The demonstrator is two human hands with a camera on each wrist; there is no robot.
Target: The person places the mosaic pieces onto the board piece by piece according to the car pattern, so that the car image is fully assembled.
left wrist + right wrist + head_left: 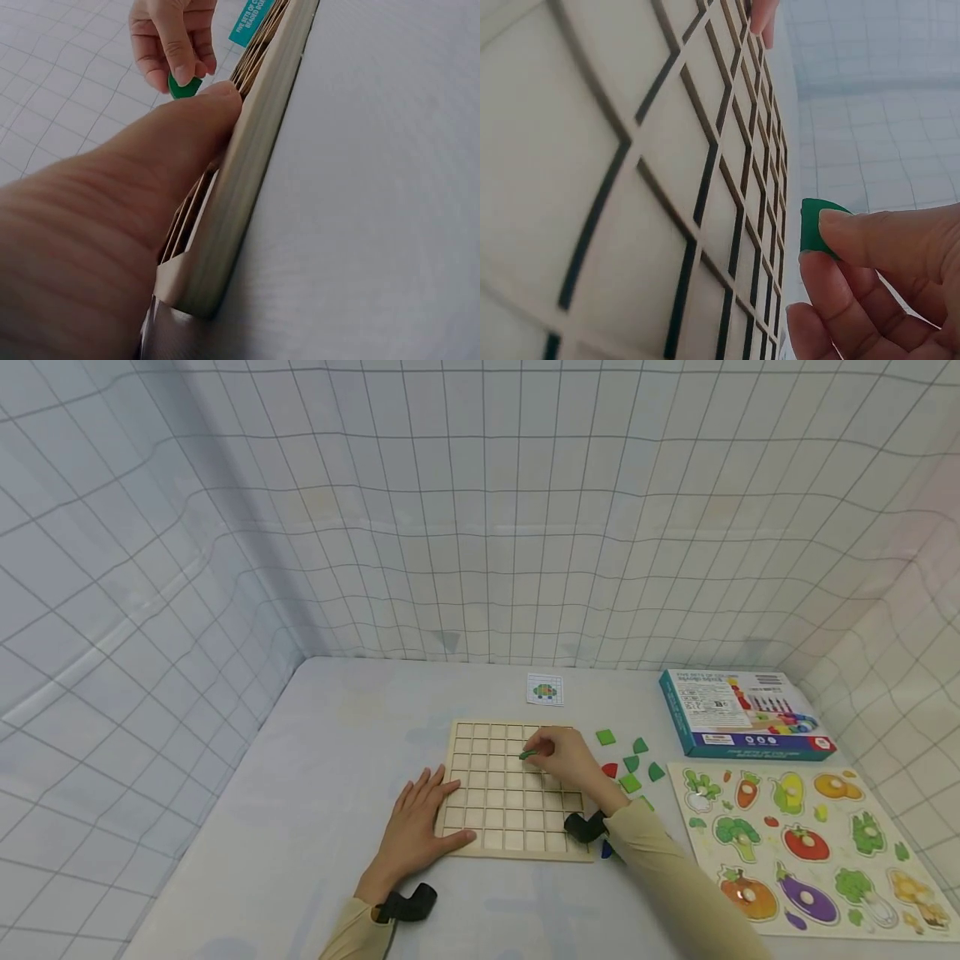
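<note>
— Nearest to us are two beige sleeves point(667, 881), reaching in over the counter point(262, 843). Why do the hands lie so differently?

— We judge that one steadies while the other works. The left hand point(420, 831) lies spread, gripping nothing, its thumb on the near edge of the wooden grid board point(513, 818), probably so the board cannot slide.

— And the right hand point(566, 756)?

— It pinches a green quarter-round piece point(817, 225) between thumb and fingertips. We find that piece over the board's far half, and the right wrist view shows it just clear of the grid. Such a light grip likely makes it easy to turn.

— What about the loose pieces?

— We see green quarter-rounds point(640, 745), light green squares point(605, 737) and a red piece point(610, 770) scattered off the board's right side, presumably within easy reach of the right hand. Beyond the far edge lies a patterned card point(545, 689), where we suppose neither hand covers it. Farther right, the bead set box point(750, 718) and vegetable puzzle point(840, 852) sit apart, seemingly out of the way.
</note>
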